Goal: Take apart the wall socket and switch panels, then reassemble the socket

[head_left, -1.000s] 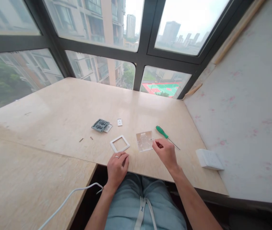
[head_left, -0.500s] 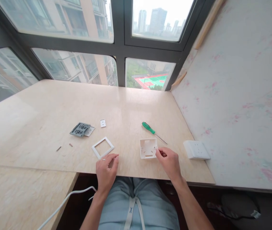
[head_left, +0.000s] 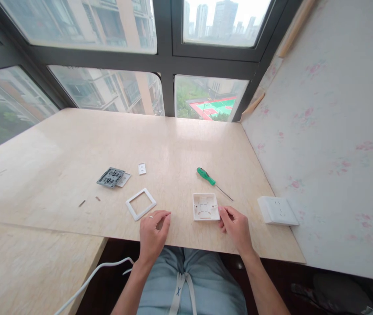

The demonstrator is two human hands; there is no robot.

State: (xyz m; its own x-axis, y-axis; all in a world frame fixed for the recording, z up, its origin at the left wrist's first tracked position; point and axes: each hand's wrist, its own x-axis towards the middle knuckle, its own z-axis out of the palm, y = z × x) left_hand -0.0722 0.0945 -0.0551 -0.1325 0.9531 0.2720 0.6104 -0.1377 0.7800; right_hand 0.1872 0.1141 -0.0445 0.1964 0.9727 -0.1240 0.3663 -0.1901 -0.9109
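Note:
My right hand rests on the wooden table near its front edge, fingertips closed on the right wall of a white square mounting box that lies open side up. My left hand lies at the front edge with its fingers curled in, a ring on one finger, and nothing showing in it. It is just below and right of a white square frame, not touching it.
A green-handled screwdriver lies behind the box. A white wall socket sits at the right by the wall. A grey switch module, a small white piece and two small screws lie to the left. A white cable hangs below.
My right hand brought the white box down from a tilted, lifted pose and toward me, so it now lies flat. My left hand barely shifted. My head turned a little to the right.

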